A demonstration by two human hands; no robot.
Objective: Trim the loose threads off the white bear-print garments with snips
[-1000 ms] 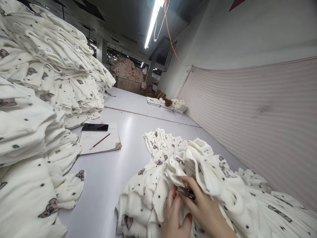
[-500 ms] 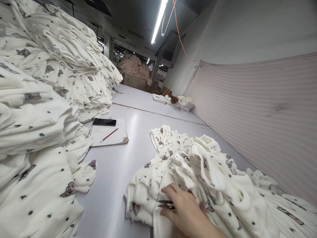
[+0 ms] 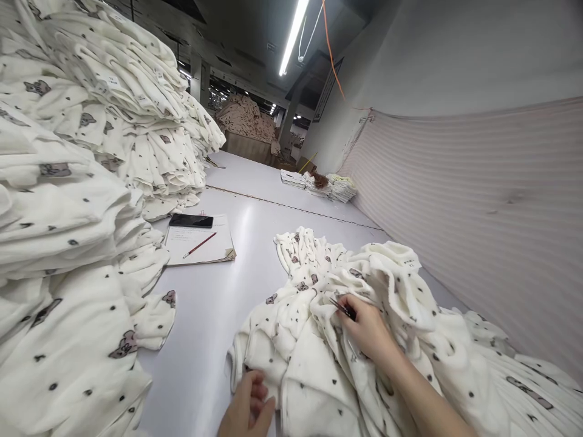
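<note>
My right hand [image 3: 367,328] is closed around small dark thread snips [image 3: 345,309], their blades pointing up and left over a white fleece garment [image 3: 314,370]. The fabric has dark dots and greyish-pink animal figures, and lies bunched in soft folds. At the lower left edge of that garment is my left hand [image 3: 249,405], its fingers loosely curled and the thumb apart, with nothing visible between them. Whether its fingertips touch the cloth I cannot tell.
A tall heap of matching garments [image 3: 82,200] stands on the left of the pale table [image 3: 204,340]. Beside it lie a phone [image 3: 191,221] and a red pencil [image 3: 199,245] on papers [image 3: 218,252]. Striped pink cloth [image 3: 455,182] hangs along the right.
My right hand with the snips has moved up and away, lifting from the garment's lower part to its middle. My left hand has come into view at the bottom. The garment's folds have shifted.
</note>
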